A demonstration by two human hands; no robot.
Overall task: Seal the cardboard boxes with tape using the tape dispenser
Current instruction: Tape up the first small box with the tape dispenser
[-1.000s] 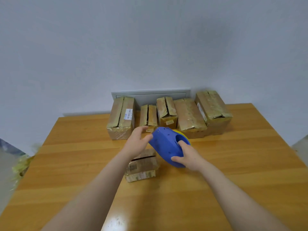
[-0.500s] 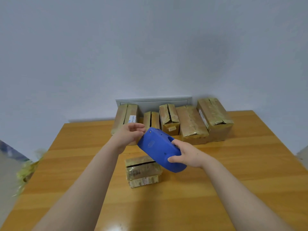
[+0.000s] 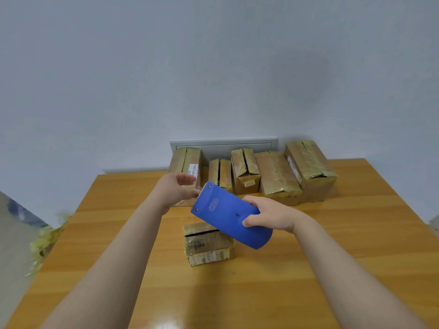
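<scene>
My right hand (image 3: 268, 214) grips a blue tape dispenser (image 3: 225, 214) and holds it tilted in the air, its toothed cutting edge pointing up and left. My left hand (image 3: 177, 189) is at that toothed edge, fingers loosely curled, fingertips close to the blade; whether it holds tape I cannot tell. Below the dispenser a small cardboard box (image 3: 207, 244) lies on the wooden table (image 3: 356, 245), its top flaps showing a dark gap. Several more cardboard boxes (image 3: 276, 176) stand in a row at the table's far edge.
A grey wall panel (image 3: 223, 144) sits behind the row of boxes. A yellowish crumpled mass (image 3: 45, 241) hangs off the table's left edge. Bare tabletop lies near me and to the right of the small box.
The dispenser has risen and tipped so its toothed end points up-left. My left hand has stayed at that end. The view has tilted, so the boxes appear lower in the frame.
</scene>
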